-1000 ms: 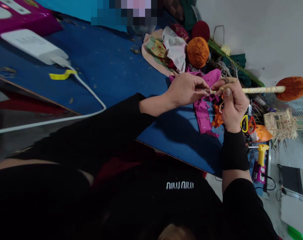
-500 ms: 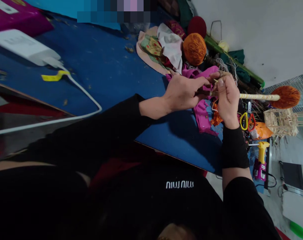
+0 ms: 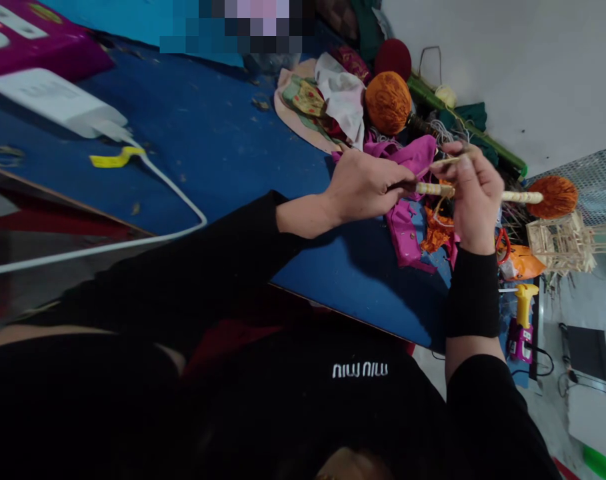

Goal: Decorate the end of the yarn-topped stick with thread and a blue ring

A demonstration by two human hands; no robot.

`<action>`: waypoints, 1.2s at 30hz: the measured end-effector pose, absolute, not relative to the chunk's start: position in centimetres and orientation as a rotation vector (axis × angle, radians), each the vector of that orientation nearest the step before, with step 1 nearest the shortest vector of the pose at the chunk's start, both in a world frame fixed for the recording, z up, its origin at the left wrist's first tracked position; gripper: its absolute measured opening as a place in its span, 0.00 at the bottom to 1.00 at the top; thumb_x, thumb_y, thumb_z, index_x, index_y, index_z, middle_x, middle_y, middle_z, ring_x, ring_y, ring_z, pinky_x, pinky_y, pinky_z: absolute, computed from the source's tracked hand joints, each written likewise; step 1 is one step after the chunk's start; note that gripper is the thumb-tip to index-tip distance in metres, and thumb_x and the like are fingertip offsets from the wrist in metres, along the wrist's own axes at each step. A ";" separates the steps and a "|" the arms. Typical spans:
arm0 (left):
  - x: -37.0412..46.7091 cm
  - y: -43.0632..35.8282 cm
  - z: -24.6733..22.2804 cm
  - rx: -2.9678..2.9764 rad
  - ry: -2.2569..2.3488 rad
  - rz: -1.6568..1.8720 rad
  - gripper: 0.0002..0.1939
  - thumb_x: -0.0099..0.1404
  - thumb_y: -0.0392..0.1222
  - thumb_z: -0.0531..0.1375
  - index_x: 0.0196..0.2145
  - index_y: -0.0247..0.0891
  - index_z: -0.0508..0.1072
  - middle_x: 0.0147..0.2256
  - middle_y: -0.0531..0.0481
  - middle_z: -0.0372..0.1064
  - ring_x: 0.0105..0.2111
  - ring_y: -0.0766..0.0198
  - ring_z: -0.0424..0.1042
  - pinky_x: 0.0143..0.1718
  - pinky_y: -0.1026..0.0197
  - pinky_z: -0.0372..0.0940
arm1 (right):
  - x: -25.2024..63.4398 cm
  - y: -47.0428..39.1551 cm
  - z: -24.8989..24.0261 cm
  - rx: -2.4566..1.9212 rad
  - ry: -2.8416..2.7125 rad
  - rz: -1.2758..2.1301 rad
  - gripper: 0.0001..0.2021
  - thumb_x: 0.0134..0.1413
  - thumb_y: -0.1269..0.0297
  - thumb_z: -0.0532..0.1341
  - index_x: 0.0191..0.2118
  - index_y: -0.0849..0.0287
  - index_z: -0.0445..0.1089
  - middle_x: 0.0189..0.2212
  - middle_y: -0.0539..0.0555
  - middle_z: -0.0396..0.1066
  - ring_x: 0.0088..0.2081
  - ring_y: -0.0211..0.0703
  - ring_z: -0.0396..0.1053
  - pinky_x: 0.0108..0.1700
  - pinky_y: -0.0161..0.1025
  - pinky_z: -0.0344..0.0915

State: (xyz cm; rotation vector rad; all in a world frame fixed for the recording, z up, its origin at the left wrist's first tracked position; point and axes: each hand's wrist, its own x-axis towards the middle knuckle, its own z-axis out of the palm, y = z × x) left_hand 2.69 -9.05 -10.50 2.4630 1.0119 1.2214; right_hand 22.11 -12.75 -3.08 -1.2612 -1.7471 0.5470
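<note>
Above the blue table [image 3: 207,147], the left hand [image 3: 365,187] is pinching the near end of the wrapped stick [image 3: 520,197], while the right hand [image 3: 475,193], now shifted back along the shaft, is gripping it and drawing a pale strand [image 3: 450,160] taut; the winding is advancing.

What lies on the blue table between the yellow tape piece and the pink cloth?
In the head view, only bare blue table lies between the yellow tape piece and the pink cloth.

I count: orange balls 2 [image 3: 388,102] [image 3: 553,196] | red ball 1 [image 3: 393,59] | glue gun 1 [image 3: 521,321] | stick models 1 [image 3: 557,245] | charger 1 [image 3: 57,101] | hands 2 [image 3: 365,185] [image 3: 475,193]
</note>
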 end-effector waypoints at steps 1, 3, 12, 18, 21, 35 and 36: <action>2.6 -9.0 -10.5 2.430 1.012 1.223 0.15 0.70 0.47 0.59 0.45 0.47 0.85 0.38 0.52 0.84 0.38 0.58 0.82 0.35 0.58 0.65 | 22.8 -13.0 -2.4 -1.245 -1.641 0.611 0.17 0.66 0.48 0.58 0.30 0.53 0.65 0.40 0.51 0.73 0.32 0.36 0.70 0.34 0.39 0.71; 2.4 -8.8 -10.3 2.353 1.012 1.222 0.14 0.69 0.47 0.60 0.46 0.49 0.85 0.39 0.53 0.84 0.38 0.58 0.82 0.36 0.59 0.67 | 24.8 -13.8 -0.7 -1.250 -1.491 0.744 0.14 0.59 0.50 0.64 0.28 0.52 0.66 0.33 0.48 0.73 0.20 0.31 0.59 0.22 0.36 0.59; 0.3 -7.3 -9.0 2.061 0.909 1.244 0.13 0.64 0.47 0.65 0.43 0.45 0.86 0.37 0.50 0.84 0.34 0.58 0.80 0.35 0.56 0.72 | 37.7 -17.2 2.9 -1.341 -1.280 0.485 0.05 0.43 0.74 0.67 0.30 0.61 0.78 0.18 0.47 0.66 0.15 0.27 0.54 0.15 0.31 0.40; -0.5 -6.4 -9.1 2.035 0.835 1.230 0.13 0.63 0.49 0.68 0.42 0.43 0.85 0.37 0.50 0.84 0.32 0.61 0.77 0.35 0.55 0.74 | 42.1 -17.2 1.9 -0.881 -0.649 0.606 0.15 0.66 0.74 0.54 0.30 0.59 0.73 0.22 0.43 0.65 0.14 0.18 0.38 0.16 0.25 0.35; -0.7 -6.3 -9.0 2.092 0.866 1.220 0.17 0.65 0.54 0.65 0.44 0.41 0.84 0.39 0.49 0.85 0.33 0.63 0.76 0.36 0.54 0.75 | 42.9 -17.6 1.4 -0.931 -0.707 0.507 0.17 0.68 0.69 0.52 0.34 0.52 0.78 0.29 0.45 0.69 0.18 0.23 0.39 0.19 0.33 0.38; -3.3 -5.9 -8.1 1.967 0.959 1.345 0.20 0.66 0.58 0.67 0.43 0.39 0.83 0.34 0.53 0.83 0.32 0.64 0.77 0.40 0.50 0.80 | 42.4 -18.8 0.9 -1.289 -1.291 0.347 0.14 0.43 0.50 0.68 0.21 0.47 0.64 0.20 0.45 0.51 0.20 0.33 0.37 0.24 0.42 0.35; -3.4 -6.0 -7.9 2.020 0.988 1.309 0.22 0.67 0.59 0.65 0.44 0.37 0.83 0.35 0.52 0.84 0.33 0.64 0.78 0.40 0.51 0.80 | 42.3 -18.8 1.0 -1.232 -1.236 0.320 0.14 0.41 0.51 0.68 0.21 0.47 0.63 0.21 0.44 0.49 0.21 0.33 0.34 0.24 0.41 0.34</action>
